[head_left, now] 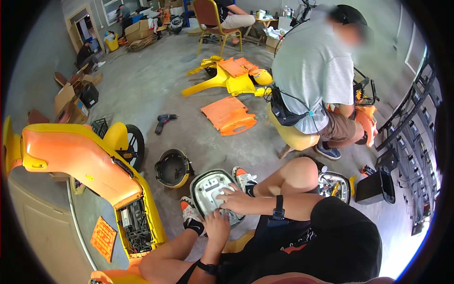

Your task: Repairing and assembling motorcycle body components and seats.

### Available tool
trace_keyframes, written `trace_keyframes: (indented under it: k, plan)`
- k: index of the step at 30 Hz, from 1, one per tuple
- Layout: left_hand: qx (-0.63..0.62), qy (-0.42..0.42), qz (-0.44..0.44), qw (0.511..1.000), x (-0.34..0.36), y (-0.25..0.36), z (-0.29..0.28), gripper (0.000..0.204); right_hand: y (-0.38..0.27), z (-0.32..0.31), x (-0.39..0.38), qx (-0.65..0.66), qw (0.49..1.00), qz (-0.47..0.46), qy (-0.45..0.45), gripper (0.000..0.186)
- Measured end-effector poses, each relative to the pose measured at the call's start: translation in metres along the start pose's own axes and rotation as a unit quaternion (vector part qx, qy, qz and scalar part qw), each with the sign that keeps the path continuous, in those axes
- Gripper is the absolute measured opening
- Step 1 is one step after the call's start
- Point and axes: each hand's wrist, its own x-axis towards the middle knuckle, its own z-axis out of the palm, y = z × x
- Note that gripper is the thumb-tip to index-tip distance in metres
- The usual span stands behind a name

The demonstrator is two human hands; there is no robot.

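Note:
A rounded whitish shell (206,185) with a dark rim and moulded ribs lies between my feet, its hollow side up. My right hand (236,199) reaches across it, fingers stretched out over the inner face. My left hand (217,227) is at the shell's near edge, fingers bent inward and close together; whatever lies between them is hidden. An upturned yellow helmet (172,168) with a dark lining lies left of the shell. Right of my knee, partly covered by my arm, is a second whitish shell (341,183) with small parts in it.
An orange and yellow scooter body (75,146) stands at the left, its compartment uncovered. A cordless drill (164,122), orange panels (229,115) and a yellow frame cover (208,80) lie ahead. A co-worker (314,71) sits at the right, near a black bin (376,186) and a rack (416,120).

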Motion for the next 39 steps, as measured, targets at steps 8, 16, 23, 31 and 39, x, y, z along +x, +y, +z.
trace_keyframes:
  k: [8,16,23,31,39]
  plan:
    - [-0.394,-0.194,-0.032,0.898,-0.007,0.017,0.002,0.029,-0.011,-0.001,-0.001,0.219,0.936,0.239,-0.136,0.026]
    - [-0.086,0.066,0.016,0.994,0.009,0.004,-0.015,0.030,-0.003,-0.009,0.002,0.023,0.998,0.042,0.031,0.033]
    - [-0.326,-0.131,0.017,0.936,-0.009,0.022,0.007,0.032,-0.008,-0.009,0.005,0.268,0.921,0.259,-0.118,0.029]
    - [-0.060,0.112,-0.012,0.992,0.003,0.011,-0.003,0.036,0.005,-0.006,0.003,0.058,0.994,0.019,0.089,0.023]
    - [-0.396,-0.246,-0.037,0.884,-0.010,0.030,0.011,0.029,0.001,-0.009,0.004,0.306,0.897,0.265,-0.176,0.027]
